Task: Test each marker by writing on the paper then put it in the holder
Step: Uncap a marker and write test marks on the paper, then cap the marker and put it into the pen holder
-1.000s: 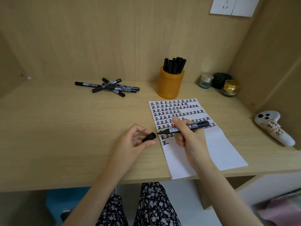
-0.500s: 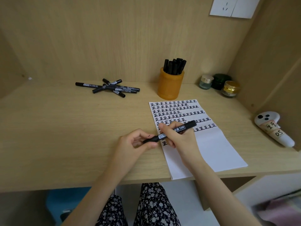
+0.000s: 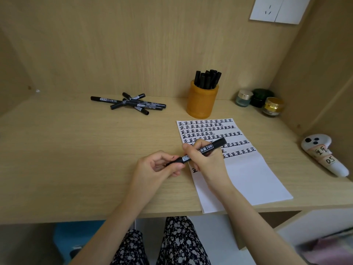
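Note:
A black marker [image 3: 209, 148] with a white label lies across both my hands, just above the desk at the paper's left edge. My right hand [image 3: 207, 159] grips its barrel. My left hand [image 3: 156, 167] pinches the black cap [image 3: 174, 161] at the marker's left end, and the cap sits on the tip. The white paper [image 3: 246, 175] carries rows of black characters on its upper half. An orange holder [image 3: 202, 101] with several black markers stands behind the paper. Several more black markers [image 3: 133, 104] lie in a loose pile at the back left.
Three small jars [image 3: 259, 100] stand in the back right corner. A white controller [image 3: 322, 155] with labels lies at the right edge of the wooden desk [image 3: 76, 159]. Wooden walls close in the back and both sides.
A second ago my left hand held the cap apart from the marker. The hands came together and the cap now sits on the marker's tip.

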The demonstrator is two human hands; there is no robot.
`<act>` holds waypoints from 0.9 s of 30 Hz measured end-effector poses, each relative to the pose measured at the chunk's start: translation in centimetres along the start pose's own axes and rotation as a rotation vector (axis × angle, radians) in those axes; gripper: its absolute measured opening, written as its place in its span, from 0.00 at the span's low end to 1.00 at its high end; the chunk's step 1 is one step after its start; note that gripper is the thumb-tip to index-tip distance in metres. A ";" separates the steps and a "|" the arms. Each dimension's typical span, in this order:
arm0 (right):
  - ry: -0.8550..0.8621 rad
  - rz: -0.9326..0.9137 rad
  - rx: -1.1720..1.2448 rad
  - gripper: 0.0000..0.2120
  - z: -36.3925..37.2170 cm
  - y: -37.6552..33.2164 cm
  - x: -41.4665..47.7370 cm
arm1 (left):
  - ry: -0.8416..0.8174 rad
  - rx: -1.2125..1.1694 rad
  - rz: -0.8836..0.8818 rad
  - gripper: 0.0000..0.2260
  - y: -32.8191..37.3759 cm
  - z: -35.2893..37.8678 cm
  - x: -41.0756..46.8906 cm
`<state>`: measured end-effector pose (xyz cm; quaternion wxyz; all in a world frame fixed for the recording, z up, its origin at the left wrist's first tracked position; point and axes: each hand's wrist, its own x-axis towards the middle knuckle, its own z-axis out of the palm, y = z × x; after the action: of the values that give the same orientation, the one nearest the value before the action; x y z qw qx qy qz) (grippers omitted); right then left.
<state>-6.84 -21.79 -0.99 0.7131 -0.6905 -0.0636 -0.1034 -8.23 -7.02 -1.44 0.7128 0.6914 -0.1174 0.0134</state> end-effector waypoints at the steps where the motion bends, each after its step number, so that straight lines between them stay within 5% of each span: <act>1: 0.002 0.010 -0.003 0.18 0.0 0.0 0.1 | 0.004 0.003 -0.001 0.07 -0.1 0.0 0.0; 8: -0.071 0.081 -0.012 0.13 -0.8 -0.2 0.4 | 0.030 0.060 -0.001 0.09 -0.2 -0.1 0.2; 11: 0.119 0.161 0.014 0.23 -1.8 -0.7 0.6 | 0.046 0.099 0.010 0.08 -0.1 -0.4 0.3; 14: 0.241 -0.143 -0.353 0.16 -3.3 -1.2 0.7 | 0.043 0.180 0.039 0.08 0.3 -0.9 0.9; 19: -0.075 -0.607 -0.789 0.13 -3.2 -0.9 1.7 | 0.030 0.212 0.119 0.07 1.6 -0.5 2.9; 22: -0.079 -0.690 -0.834 0.11 -2.6 -0.9 2.6 | 0.063 0.195 0.170 0.06 2.4 0.3 4.2; 27: -0.059 -0.578 -0.761 0.14 -2.4 -1.7 4.7 | 0.061 0.177 0.193 0.10 3.2 0.8 6.1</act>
<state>-2.80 -24.49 1.69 0.3496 -0.8592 -0.2308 -0.2937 -2.98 -8.53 2.89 0.6475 0.7364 -0.1600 0.1132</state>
